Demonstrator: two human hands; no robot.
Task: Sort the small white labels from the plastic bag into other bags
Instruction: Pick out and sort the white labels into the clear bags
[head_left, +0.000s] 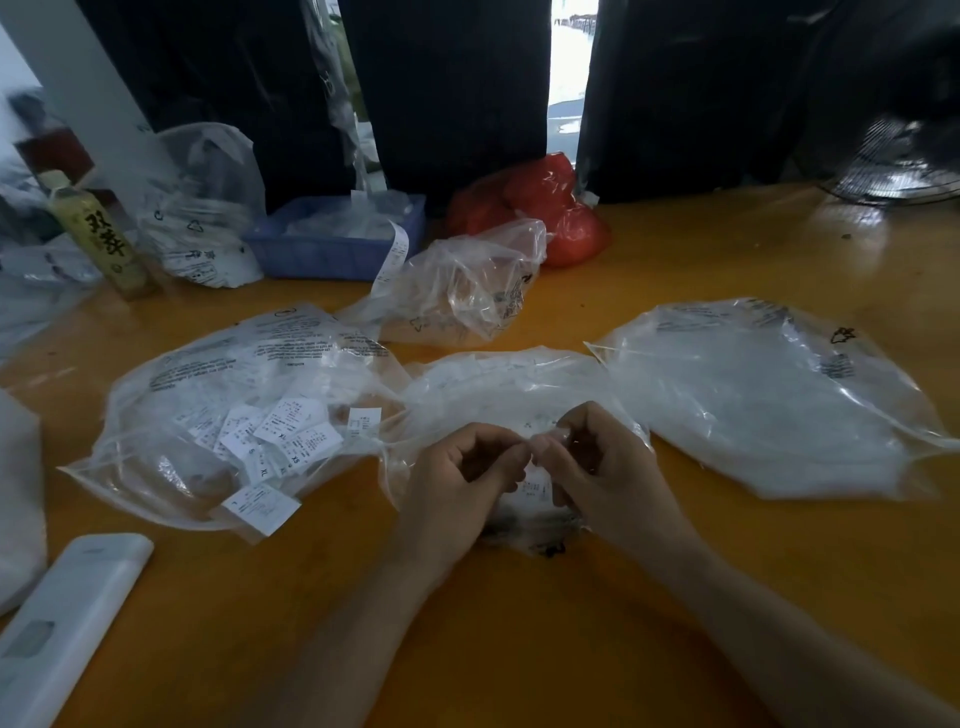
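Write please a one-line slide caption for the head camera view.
Both hands pinch a small white label over the middle plastic bag on an orange table.

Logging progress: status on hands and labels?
Both hands pinching one label over middle bag. Left bag holds sorted labels. Nothing in the way.

Two bare forearms enter from the lower edge of the frame. No sleeves, gloves, rings or watch are visible on the left hand (457, 478) or the right hand (602, 467). Fingernails are short and unpainted.
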